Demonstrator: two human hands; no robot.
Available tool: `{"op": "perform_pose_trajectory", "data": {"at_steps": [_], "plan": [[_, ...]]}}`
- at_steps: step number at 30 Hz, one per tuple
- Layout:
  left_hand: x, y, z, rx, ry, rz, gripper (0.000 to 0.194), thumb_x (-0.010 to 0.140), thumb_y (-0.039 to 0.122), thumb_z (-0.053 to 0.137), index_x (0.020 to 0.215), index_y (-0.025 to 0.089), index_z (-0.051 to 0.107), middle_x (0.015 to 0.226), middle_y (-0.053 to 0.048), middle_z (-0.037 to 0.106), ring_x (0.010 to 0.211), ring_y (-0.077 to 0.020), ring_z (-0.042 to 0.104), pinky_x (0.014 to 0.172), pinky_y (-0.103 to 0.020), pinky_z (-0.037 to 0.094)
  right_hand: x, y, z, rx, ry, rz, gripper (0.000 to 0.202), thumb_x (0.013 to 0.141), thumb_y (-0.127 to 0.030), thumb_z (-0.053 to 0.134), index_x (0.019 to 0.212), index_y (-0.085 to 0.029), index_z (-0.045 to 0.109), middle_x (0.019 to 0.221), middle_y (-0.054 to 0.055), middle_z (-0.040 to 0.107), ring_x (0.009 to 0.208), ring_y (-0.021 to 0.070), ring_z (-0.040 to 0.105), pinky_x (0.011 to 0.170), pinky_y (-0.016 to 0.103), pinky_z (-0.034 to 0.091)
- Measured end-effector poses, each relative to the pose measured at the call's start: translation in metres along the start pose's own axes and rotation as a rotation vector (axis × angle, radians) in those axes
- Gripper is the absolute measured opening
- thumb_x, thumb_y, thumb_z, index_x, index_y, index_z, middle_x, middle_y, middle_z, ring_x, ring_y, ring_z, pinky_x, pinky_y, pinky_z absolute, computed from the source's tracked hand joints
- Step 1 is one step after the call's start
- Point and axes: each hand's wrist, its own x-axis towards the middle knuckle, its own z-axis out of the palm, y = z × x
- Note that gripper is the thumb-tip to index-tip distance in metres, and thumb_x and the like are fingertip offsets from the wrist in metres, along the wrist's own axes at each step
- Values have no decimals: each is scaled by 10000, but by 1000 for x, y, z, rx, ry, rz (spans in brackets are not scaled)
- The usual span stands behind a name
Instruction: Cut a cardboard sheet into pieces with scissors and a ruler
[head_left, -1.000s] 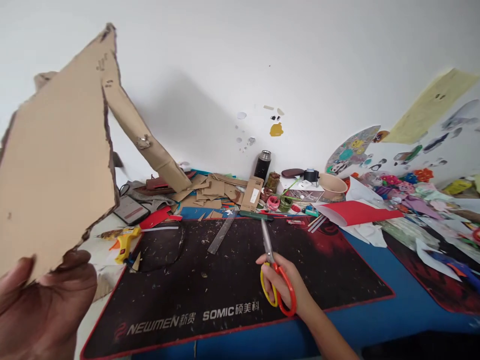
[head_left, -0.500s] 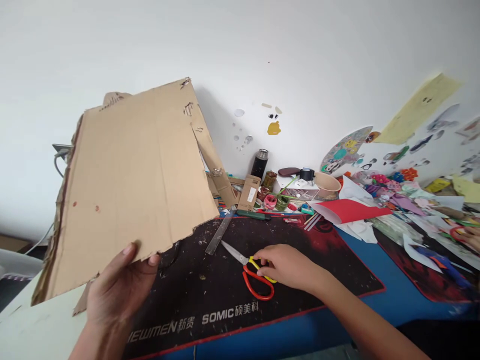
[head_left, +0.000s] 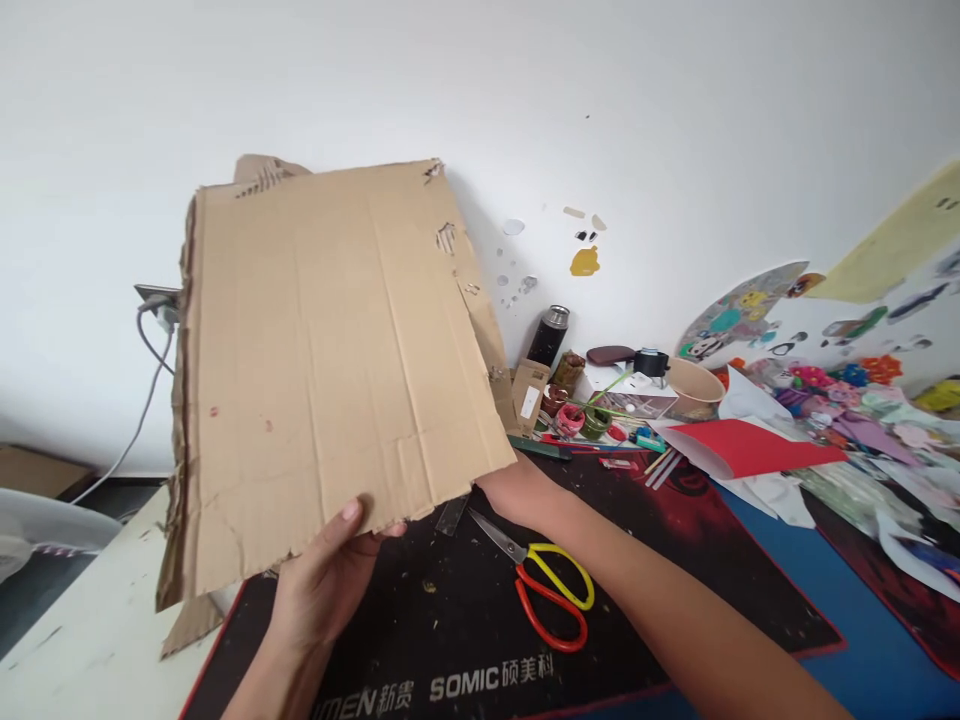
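A large stack of brown cardboard (head_left: 337,350) stands raised and tilted in front of the wall. Gripping its bottom edge is my left hand (head_left: 330,575), thumb on the front face and fingers beneath. My right hand reaches behind the lower right corner of the cardboard; only its wrist part (head_left: 517,492) shows, the fingers being hidden. Scissors (head_left: 551,590) with one yellow and one red handle lie on the black mat (head_left: 420,630), below my right forearm and touched by no hand. Part of a ruler (head_left: 452,514) shows just under the cardboard's edge.
Behind the mat are a black flask (head_left: 549,337), open paint jars (head_left: 570,419) and a round tan container (head_left: 694,388). Red paper (head_left: 750,447) and colourful craft scraps lie at the right. A cable (head_left: 142,425) hangs at the left.
My right hand has left the scissors and moved behind the cardboard. The cardboard, still in my left hand, now stands more upright. The whole view has shifted.
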Motion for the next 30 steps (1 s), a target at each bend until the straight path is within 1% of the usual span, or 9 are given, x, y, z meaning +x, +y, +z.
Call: {"op": "perform_pose_trajectory", "data": {"at_steps": [4,8,12,15,19,22,24,27,30], "plan": [[2,-5,-7,-6,-3,-8,213,568,273,1011,680,199,845,737,-32,828,616,-222,774,639,-307,689,5,3,9,96,57,13,434,996,-72,549,1391,-195,682,1439,126,700,1277,276,654,1115,390,489],[8,-6,-18,30,-85,-77,212,603,280,1011,743,213,867,749,-33,835,642,-222,789,722,-307,685,8,6,12,44,46,31,406,964,-54,563,1318,-174,721,1330,135,756,1200,295,685,1062,393,518],[10,-4,-22,35,-96,-94,238,587,324,1020,731,220,862,773,-25,841,669,-254,798,760,-376,696,5,3,4,-85,74,-40,309,988,-76,546,1173,-156,781,1183,162,786,1146,324,690,1033,430,510],[9,-3,-19,22,-96,-93,249,585,340,1020,717,212,853,762,-34,837,677,-263,797,796,-404,695,-8,-6,-6,-65,113,-99,265,1020,-123,569,1124,-191,803,1048,126,801,1068,308,699,992,433,505],[5,0,-8,-14,-91,-1,240,604,341,1007,674,204,823,726,-31,820,678,-242,786,875,-416,676,-40,-19,-20,111,161,-105,258,1079,-178,552,1150,-211,798,1008,95,792,981,244,704,929,368,508],[3,1,0,21,-129,-15,257,653,398,969,720,191,833,732,-65,817,793,-315,805,965,-528,638,-66,-29,-35,363,134,-12,288,1111,-262,526,1169,-214,804,970,73,782,884,209,709,803,304,515],[1,0,2,39,-143,-20,285,664,416,956,758,174,841,748,-87,818,868,-353,807,987,-556,620,-79,-36,-48,529,127,70,287,1102,-316,553,1136,-234,825,920,47,778,828,192,711,758,281,510],[2,-3,2,46,-136,-7,297,663,400,961,787,157,844,773,-98,824,913,-363,807,988,-534,623,-92,-45,-68,706,182,150,255,1065,-326,609,1071,-243,850,909,32,794,803,188,727,742,276,523],[5,-7,-1,61,-133,15,276,624,357,991,756,165,843,769,-74,829,820,-314,809,938,-491,654,-96,-49,-83,738,241,171,216,1032,-300,646,1038,-251,856,905,23,809,793,191,743,746,289,542]]}}
